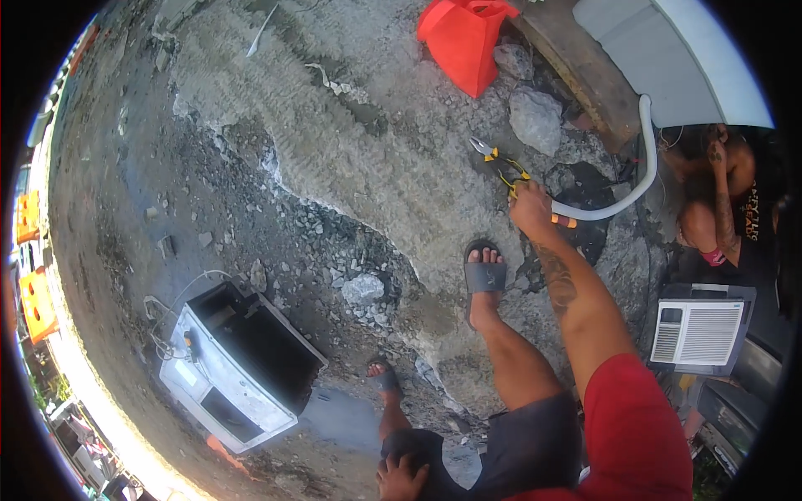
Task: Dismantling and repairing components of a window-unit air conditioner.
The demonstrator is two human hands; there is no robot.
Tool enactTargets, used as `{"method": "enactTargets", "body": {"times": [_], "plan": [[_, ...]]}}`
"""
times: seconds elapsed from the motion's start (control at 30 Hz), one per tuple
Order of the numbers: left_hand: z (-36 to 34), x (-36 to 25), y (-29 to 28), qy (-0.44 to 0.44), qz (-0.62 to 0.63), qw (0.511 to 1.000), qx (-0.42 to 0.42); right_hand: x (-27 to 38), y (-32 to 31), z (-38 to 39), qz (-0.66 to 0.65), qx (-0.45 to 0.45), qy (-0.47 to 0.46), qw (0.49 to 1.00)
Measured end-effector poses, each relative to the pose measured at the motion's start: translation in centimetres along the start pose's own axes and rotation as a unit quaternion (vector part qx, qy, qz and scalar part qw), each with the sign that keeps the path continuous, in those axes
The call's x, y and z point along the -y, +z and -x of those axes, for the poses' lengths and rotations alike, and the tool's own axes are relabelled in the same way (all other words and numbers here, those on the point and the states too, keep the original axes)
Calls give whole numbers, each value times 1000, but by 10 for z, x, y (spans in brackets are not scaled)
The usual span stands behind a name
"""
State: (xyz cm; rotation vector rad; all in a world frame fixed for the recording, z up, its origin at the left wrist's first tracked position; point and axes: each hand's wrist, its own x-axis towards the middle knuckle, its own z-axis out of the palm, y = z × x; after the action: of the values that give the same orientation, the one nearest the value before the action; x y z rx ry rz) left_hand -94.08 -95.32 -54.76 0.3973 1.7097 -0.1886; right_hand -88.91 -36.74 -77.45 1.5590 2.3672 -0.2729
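I find the pliers (492,154) at the right hand (531,206) beside the hose (588,215), whether grasped I cannot tell, the left hand (402,478) spread and empty on the thigh (422,449), the casing (242,380) already open, remaining work undetermined.

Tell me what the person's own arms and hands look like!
The right arm has a short red sleeve and a dark, curvy tattoo on the forearm. The right hand and left hand wear no gloves. The left arm is mostly hidden.
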Motion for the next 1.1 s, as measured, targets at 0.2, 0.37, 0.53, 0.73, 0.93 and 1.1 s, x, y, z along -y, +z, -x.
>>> {"method": "enactTargets", "body": {"times": [0.2,0.37,0.53,0.73,0.93,1.1], "plan": [[-10,-41,-2,-37,54,997,-38,22,55,-83,64,-9,-13,998],[-15,-43,-10,-45,56,997,-29,9,71,-91,144,-28,-7,989],[-8,-5,-14,-17,-4,1000,-18,2,12,6,-101,-54,15,993],[-22,84,-38,142,-99,983,-67,-33,-64,312,-335,29,258,905],[-25,147,-99,368,-219,903,28,-3,-72,673,-464,51,450,761],[29,124,-106,222,-333,912,93,61,-20,853,-420,124,546,714]]}}
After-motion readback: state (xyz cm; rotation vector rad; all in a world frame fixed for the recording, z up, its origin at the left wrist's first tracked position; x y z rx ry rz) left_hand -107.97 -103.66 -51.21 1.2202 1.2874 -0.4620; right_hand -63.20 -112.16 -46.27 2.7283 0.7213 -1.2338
